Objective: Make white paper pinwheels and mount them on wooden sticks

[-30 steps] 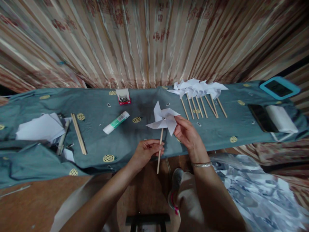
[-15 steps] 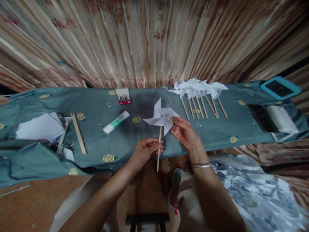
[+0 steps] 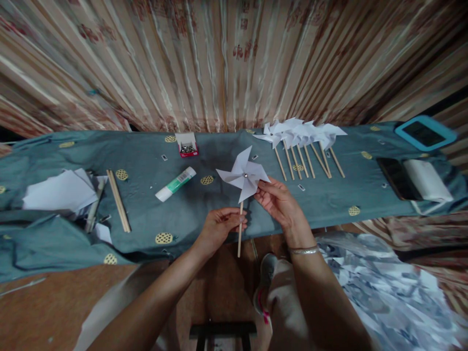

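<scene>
A white paper pinwheel (image 3: 247, 178) with a metal pin at its centre is held upright over the table's front edge. My left hand (image 3: 219, 228) is closed on its wooden stick (image 3: 240, 241), pinching it between thumb and fingers below the blades. At the right-hand blade, my right hand (image 3: 276, 201) has its thumb and fingers on the paper; its other fingers are curled loosely behind. Farther back on the right lies a row of several finished-looking pinwheels (image 3: 300, 132), their sticks pointing toward me.
The green cloth (image 3: 142, 204) covers the table. On it are a glue stick (image 3: 176, 184), a box of metal pins (image 3: 187, 146), wooden sticks (image 3: 118, 201), a paper stack (image 3: 60, 191), a phone (image 3: 398, 179) and a blue-framed device (image 3: 425, 133). Paper pieces (image 3: 391, 287) are heaped at lower right.
The pinwheel's blades have turned a little about the pin. My right hand has shifted slightly left along with the blade; my left hand stays on the stick.
</scene>
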`<control>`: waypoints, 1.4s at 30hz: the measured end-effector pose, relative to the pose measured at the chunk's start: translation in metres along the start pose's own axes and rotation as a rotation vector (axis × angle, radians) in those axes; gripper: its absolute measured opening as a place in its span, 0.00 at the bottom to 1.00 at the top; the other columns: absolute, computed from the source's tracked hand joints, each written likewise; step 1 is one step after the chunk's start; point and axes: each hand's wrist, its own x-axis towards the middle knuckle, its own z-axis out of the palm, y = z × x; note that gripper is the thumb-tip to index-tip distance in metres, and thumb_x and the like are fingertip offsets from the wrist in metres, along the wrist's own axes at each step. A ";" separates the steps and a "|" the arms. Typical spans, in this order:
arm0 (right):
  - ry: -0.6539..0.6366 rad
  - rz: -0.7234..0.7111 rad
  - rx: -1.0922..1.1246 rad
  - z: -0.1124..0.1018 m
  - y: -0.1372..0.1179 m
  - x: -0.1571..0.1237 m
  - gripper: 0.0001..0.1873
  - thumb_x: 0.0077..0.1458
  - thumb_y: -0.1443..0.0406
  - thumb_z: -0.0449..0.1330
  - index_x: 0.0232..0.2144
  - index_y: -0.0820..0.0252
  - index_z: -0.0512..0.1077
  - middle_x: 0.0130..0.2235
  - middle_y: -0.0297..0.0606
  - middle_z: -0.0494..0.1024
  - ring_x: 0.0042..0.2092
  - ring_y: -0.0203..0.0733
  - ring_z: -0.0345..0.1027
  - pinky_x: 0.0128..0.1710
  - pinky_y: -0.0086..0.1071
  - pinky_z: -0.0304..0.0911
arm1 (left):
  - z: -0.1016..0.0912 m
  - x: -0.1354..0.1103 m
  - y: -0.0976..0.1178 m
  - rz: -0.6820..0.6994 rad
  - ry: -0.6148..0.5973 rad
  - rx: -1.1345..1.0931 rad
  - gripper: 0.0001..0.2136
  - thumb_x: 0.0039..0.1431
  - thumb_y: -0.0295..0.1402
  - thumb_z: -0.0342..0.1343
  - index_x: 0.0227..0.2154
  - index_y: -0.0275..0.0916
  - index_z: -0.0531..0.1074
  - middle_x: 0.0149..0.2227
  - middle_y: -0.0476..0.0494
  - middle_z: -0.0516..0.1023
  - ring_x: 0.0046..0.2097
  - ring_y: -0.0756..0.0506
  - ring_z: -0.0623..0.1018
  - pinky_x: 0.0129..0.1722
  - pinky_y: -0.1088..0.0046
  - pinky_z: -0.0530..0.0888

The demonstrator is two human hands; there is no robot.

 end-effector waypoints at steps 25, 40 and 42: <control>0.185 -0.115 -0.011 0.004 0.003 0.001 0.19 0.32 0.53 0.77 0.24 0.57 0.78 0.26 0.30 0.80 0.26 0.31 0.70 0.25 0.23 0.67 | 0.000 0.001 0.001 -0.001 0.023 -0.003 0.19 0.33 0.41 0.74 0.28 0.35 0.81 0.26 0.46 0.81 0.26 0.50 0.78 0.32 0.73 0.76; 0.208 -0.194 -0.185 0.006 0.008 -0.003 0.13 0.35 0.57 0.74 0.21 0.57 0.78 0.20 0.28 0.73 0.26 0.31 0.67 0.26 0.23 0.62 | -0.003 0.003 0.002 0.047 0.057 -0.031 0.19 0.34 0.40 0.74 0.29 0.35 0.81 0.26 0.45 0.81 0.27 0.49 0.78 0.34 0.70 0.77; 0.190 -0.194 -0.207 0.006 0.009 -0.004 0.12 0.37 0.57 0.73 0.22 0.57 0.78 0.21 0.29 0.75 0.25 0.30 0.64 0.25 0.24 0.61 | -0.003 0.003 0.002 0.055 0.060 -0.040 0.19 0.33 0.40 0.74 0.29 0.34 0.81 0.25 0.45 0.81 0.27 0.49 0.78 0.33 0.71 0.77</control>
